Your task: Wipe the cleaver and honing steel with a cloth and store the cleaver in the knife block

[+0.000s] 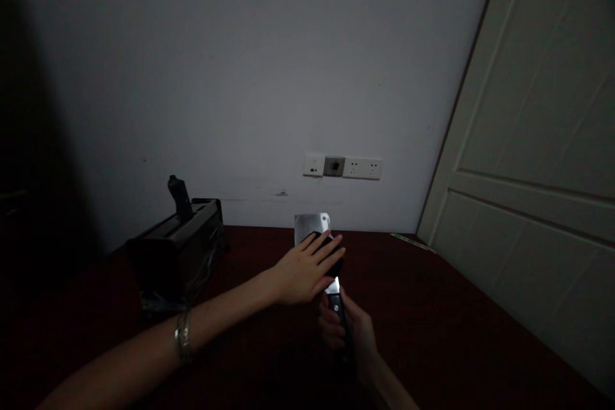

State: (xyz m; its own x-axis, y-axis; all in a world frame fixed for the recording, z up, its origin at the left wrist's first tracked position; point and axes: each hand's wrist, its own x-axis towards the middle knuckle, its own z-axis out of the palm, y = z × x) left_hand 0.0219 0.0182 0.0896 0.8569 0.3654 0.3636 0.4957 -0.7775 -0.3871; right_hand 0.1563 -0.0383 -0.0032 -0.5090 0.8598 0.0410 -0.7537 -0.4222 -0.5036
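Observation:
A cleaver with a wide steel blade (310,227) and a black riveted handle (337,309) is held out over the dark red table (432,307). My right hand (353,333) is wrapped round the handle. My left hand (307,269) lies flat on the blade with its fingers stretched out, pressing a dark object (336,262) that I cannot make out against the steel. A silver bracelet (182,335) sits on my left wrist.
A dark knife block (177,250) with one black handle (180,195) sticking up stands at the left on the table. Behind is a grey wall with a row of white sockets (343,166). A white door (533,160) closes the right side.

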